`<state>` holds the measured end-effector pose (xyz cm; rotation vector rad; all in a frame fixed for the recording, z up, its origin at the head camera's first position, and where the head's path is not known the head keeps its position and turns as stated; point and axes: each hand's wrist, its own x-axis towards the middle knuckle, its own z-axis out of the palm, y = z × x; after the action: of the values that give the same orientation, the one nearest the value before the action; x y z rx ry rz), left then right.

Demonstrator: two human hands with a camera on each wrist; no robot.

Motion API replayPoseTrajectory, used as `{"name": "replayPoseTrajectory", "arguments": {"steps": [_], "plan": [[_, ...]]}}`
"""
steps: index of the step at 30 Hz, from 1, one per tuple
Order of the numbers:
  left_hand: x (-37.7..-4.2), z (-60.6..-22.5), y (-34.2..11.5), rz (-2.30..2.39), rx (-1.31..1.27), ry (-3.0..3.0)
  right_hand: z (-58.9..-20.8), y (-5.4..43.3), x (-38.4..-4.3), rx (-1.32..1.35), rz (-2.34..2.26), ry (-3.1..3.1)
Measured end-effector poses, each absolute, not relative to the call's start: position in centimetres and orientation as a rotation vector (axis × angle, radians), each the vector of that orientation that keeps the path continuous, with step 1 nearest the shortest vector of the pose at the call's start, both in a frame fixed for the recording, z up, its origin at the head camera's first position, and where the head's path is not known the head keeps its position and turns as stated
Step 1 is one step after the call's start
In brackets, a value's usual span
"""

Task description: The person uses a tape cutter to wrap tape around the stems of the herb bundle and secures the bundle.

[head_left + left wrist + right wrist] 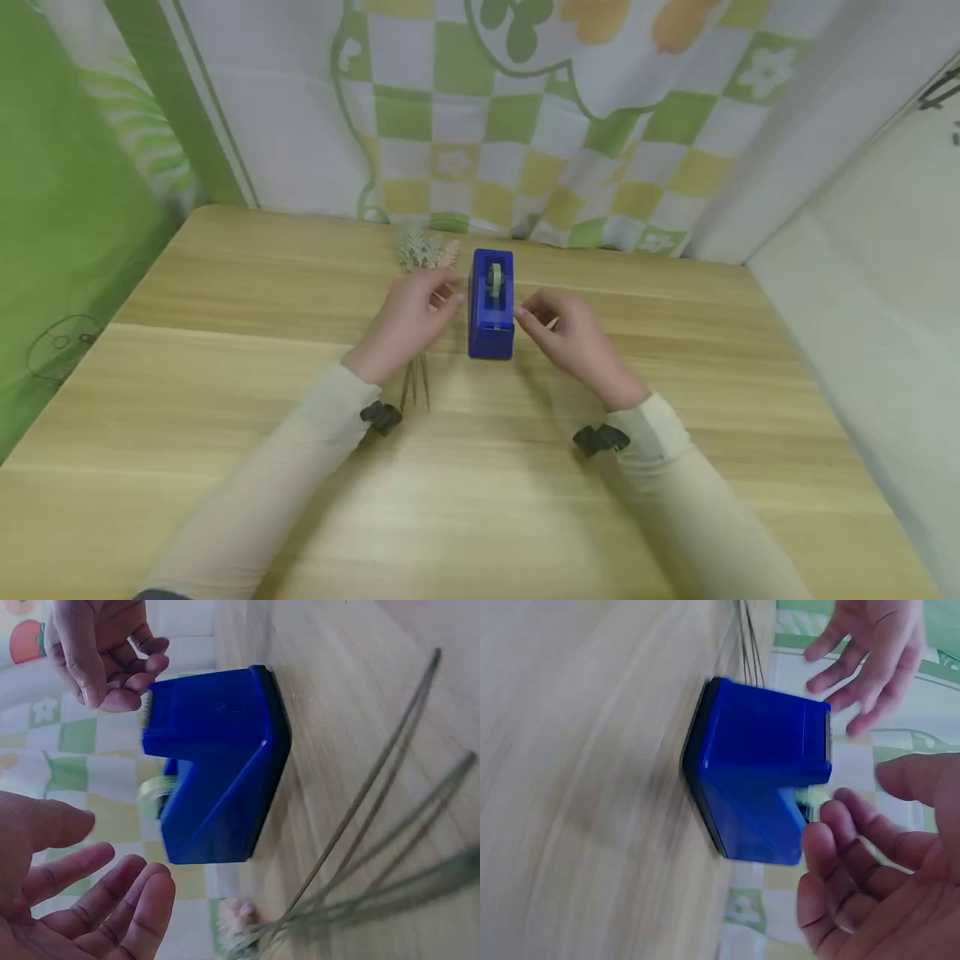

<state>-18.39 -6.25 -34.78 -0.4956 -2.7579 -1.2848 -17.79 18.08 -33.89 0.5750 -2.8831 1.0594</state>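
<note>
A blue tape dispenser (491, 343) stands upright on the wooden table, with a roll of pale greenish tape (495, 280) in its top slot. Its serrated cutting edge (147, 709) shows in the left wrist view. To the left of the dispenser is my left hand (408, 321), its fingers relaxed and its thumb apart from them. My right hand (576, 342) hovers by the dispenser's right side, near the cutter end, with fingers loosely bent. In the right wrist view, nothing shows between its thumb and fingers.
Under my left hand lie artificial flower stems (417, 383) with pale green and pink heads (420, 248). A checked green, yellow and white curtain (517, 125) hangs behind the table (487, 500). A white wall (862, 275) borders the right side.
</note>
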Motion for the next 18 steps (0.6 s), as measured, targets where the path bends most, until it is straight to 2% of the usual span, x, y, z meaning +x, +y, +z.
{"name": "replayPoseTrajectory", "arguments": {"steps": [10,18], "plan": [[-21.3,-37.3,-3.8,-1.58,-0.456,-2.721,-34.9,17.2,-18.9,0.476,1.306,-3.049],[-22.2,-37.8,-2.9,-1.616,-0.352,-2.672,-34.9,16.1,-18.9,0.233,1.673,-2.955]]}}
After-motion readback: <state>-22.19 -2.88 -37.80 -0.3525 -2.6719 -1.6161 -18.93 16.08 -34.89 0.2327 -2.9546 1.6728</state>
